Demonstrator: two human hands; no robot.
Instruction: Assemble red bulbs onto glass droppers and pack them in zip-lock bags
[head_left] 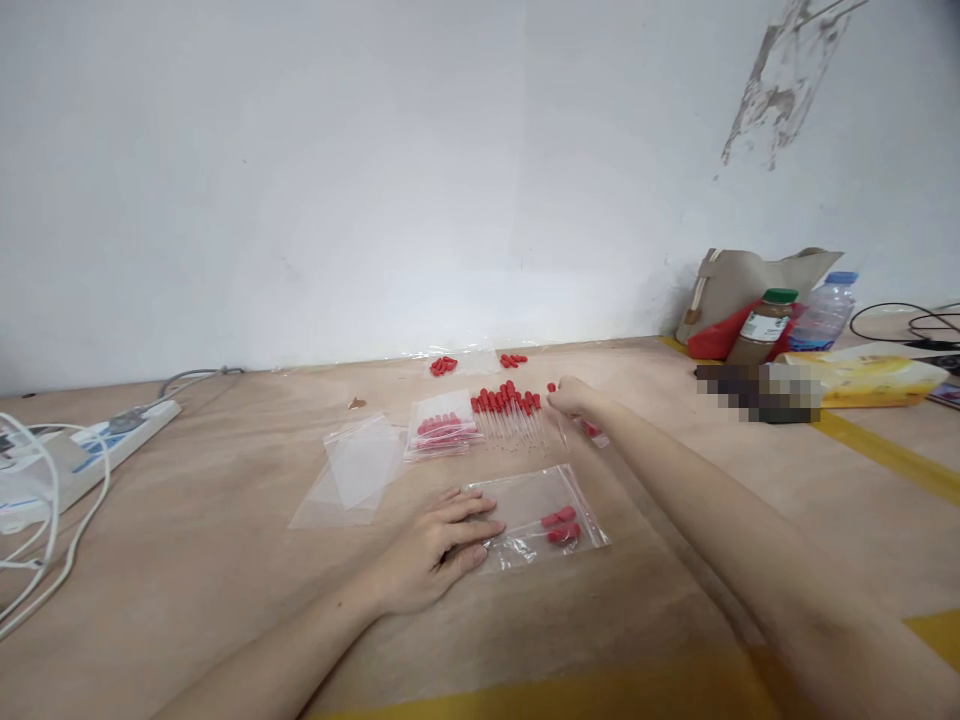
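My left hand (448,540) lies with its fingers stretched over the left end of a clear zip bag (517,490). Inside that bag are a few droppers with red bulbs (562,533), toward its right end. Farther forward, my right hand (576,397) pinches a dropper (552,388) whose red bulb shows at the fingertips; its thin tube points down. Just left of it lies a pile of loose droppers (508,400), red bulbs away from me and clear tubes toward me. A stack of filled bags (442,430) adjoins the pile on the left.
Flat, unfilled zip bags (360,465) lie at left. Red bulbs (442,366) rest on clear plastic near the wall. A power strip (124,450) with white cables is far left. At right are a green-capped bottle (765,325), a water bottle (825,310), a tote bag (739,285) and a yellow tissue pack (862,380).
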